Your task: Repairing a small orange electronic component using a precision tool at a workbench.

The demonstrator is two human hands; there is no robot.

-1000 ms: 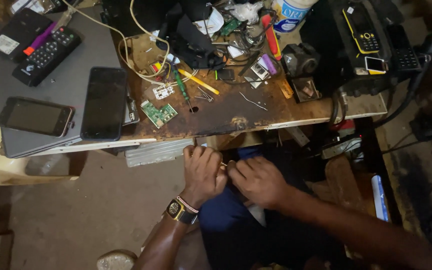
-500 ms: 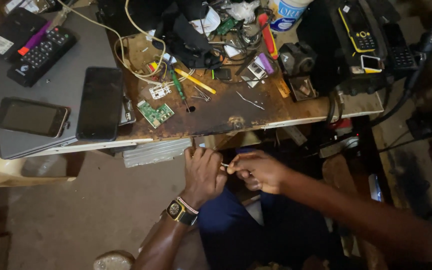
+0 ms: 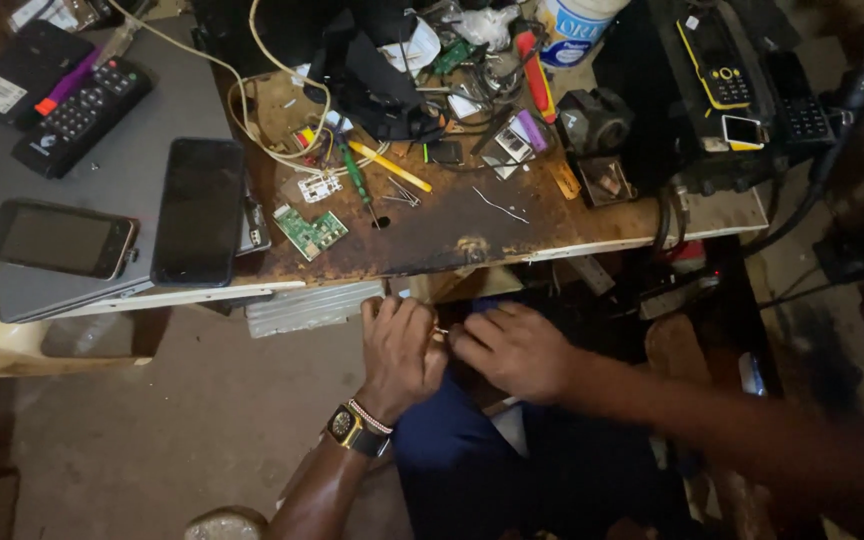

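My 2 hands meet below the bench edge (image 3: 512, 255), over my lap. Left hand (image 3: 400, 350), watch (image 3: 345, 428) at the wrist, is curled shut, fingers together; right hand (image 3: 512, 350) closes against it. Between them a small pale part (image 3: 441, 331) shows, pinched, too small to identify; held low, likely so both hands can steady it. Just beyond my fingertips lies bare bench; farther off, a green board (image 3: 310, 231), yellow screwdriver (image 3: 390, 167) and 2 phones (image 3: 198, 210). Open floor lies left of my left hand.
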